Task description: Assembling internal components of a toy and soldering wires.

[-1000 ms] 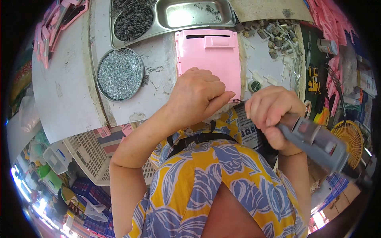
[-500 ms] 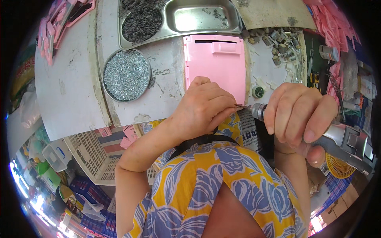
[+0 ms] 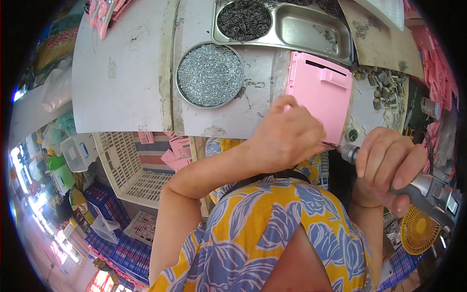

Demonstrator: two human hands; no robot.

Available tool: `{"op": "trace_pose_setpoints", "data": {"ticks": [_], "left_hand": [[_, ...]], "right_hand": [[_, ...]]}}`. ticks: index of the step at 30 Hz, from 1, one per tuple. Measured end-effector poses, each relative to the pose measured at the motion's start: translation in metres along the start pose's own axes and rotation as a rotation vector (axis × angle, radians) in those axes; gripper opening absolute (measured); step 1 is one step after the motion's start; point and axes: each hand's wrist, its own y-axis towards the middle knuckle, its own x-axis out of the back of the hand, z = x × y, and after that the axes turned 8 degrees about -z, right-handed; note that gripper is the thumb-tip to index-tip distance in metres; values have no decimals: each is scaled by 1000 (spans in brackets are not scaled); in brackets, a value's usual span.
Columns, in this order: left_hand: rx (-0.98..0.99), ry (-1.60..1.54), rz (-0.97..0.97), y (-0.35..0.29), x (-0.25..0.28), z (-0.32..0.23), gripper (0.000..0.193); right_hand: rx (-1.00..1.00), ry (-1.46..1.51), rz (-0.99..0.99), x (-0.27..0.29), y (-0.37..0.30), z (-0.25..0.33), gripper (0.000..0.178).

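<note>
Upper centre: two-compartment metal tray, dark coil springs heaped in its left well, a few loose in the right. Upper right: stained board; farther out, piled pink parts, a small jar below them. Lower right: yellow round latticed object. Left: off-white slatted crate, clear box just beside it; blue printed boxes stacked lower left.

Pink panel, grey screwdriver, yellow-and-blue leaf-patterned garment
</note>
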Motion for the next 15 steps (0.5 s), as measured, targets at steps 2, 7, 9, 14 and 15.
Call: {"op": "trace_pose_setpoints", "data": {"ticks": [2, 7, 9, 14, 15], "left_hand": [[76, 143, -42, 12, 31, 20, 22], [320, 687, 106, -1, 96, 66, 15], [331, 628, 110, -3, 98, 74, 15], [257, 644, 152, 7, 97, 77, 12], [239, 650, 185, 7, 98, 78, 12]], "right_hand": [[44, -71, -36, 8, -2, 8, 30], [37, -105, 4, 18, 1, 9, 27], [52, -103, 47, 30, -2, 11, 27], [144, -102, 31, 41, -9, 8, 28], [166, -100, 26, 43, -9, 7, 29]]}}
